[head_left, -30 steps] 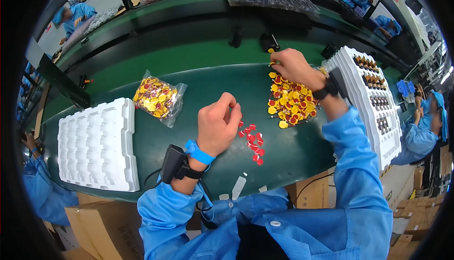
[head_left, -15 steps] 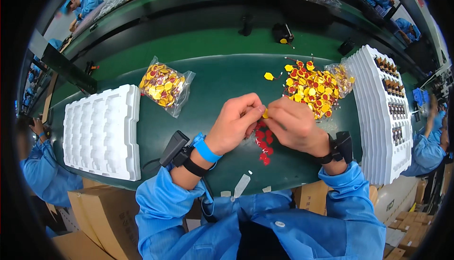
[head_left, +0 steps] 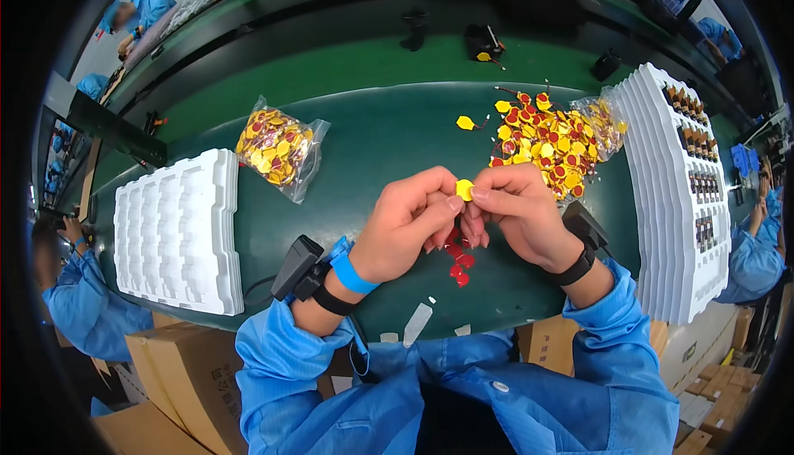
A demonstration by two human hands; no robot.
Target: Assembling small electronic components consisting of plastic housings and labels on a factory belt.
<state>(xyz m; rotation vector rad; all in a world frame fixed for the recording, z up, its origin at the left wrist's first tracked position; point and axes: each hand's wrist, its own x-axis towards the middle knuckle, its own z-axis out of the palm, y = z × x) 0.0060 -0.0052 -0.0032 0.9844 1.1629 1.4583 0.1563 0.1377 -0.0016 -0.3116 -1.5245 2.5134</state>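
My left hand (head_left: 405,222) and my right hand (head_left: 519,217) meet over the middle of the table. Between their thumbs and fingertips they pinch one yellow-wrapped coin cell (head_left: 465,190), its yellow face turned up. Under the hands lies a group of small red discs (head_left: 460,263), partly covered by my fingers. Just beyond my right hand spreads a heap of yellow coin cells (head_left: 556,136), many with red discs on them and thin wire leads. One loose yellow coin cell (head_left: 466,123) with its lead rests left of the heap.
A clear bag of yellow coin cells (head_left: 279,145) lies at the left back. White moulded trays (head_left: 175,232) stand left; another tray stack (head_left: 662,207), holding rows of small parts, stands right. A plastic bag (head_left: 608,124) touches the heap. Co-workers (head_left: 91,289) sit at both sides.
The yellow coin cell, mostly hidden between my fingers before, now shows its flat face. My right-hand fingers have shifted, and the hands cover more of the red discs. The view has shifted slightly.
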